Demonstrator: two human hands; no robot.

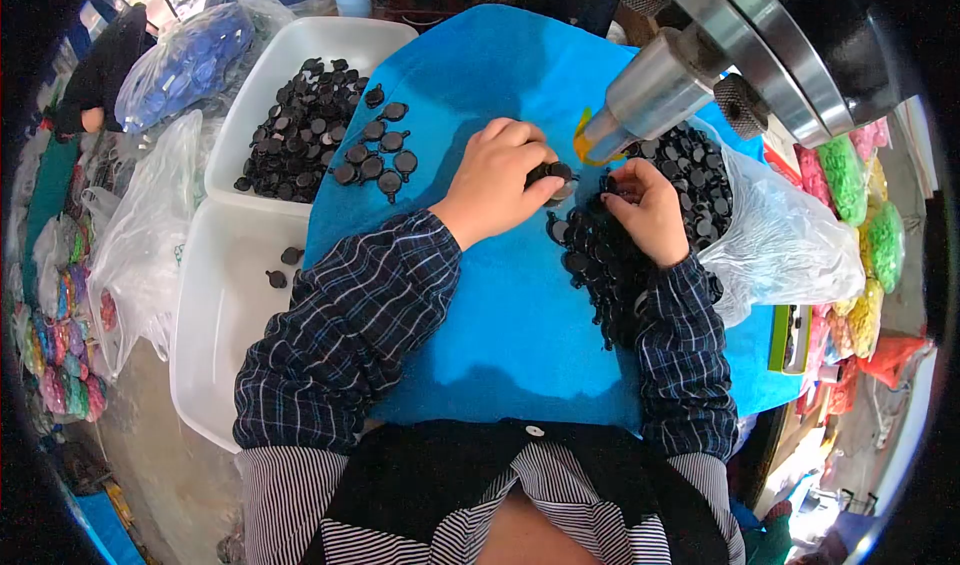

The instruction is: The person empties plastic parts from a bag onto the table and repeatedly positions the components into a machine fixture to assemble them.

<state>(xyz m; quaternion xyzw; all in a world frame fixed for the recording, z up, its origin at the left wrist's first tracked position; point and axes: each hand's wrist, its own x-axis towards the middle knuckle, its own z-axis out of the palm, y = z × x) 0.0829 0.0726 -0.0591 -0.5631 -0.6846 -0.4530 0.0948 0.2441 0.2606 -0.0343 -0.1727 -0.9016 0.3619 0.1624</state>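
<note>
My left hand [505, 180] is closed around a few black round pieces [560, 172] above the middle of the blue cloth [490, 315]. To its right, my right hand [645, 205] has its thumb and fingers pinched on a small black piece [608, 185]. Below and beside the right hand lies a pile of black pieces [600, 265], partly covered by that hand and sleeve. Several separate black round pieces [390, 142] lie on the cloth left of my left hand.
A metal machine head [650, 90] hangs over the right hand. A white bin [232, 135] with many black pieces stands at upper left, above another white bin [200, 315] holding two. An open plastic bag [790, 255] of black pieces lies at right.
</note>
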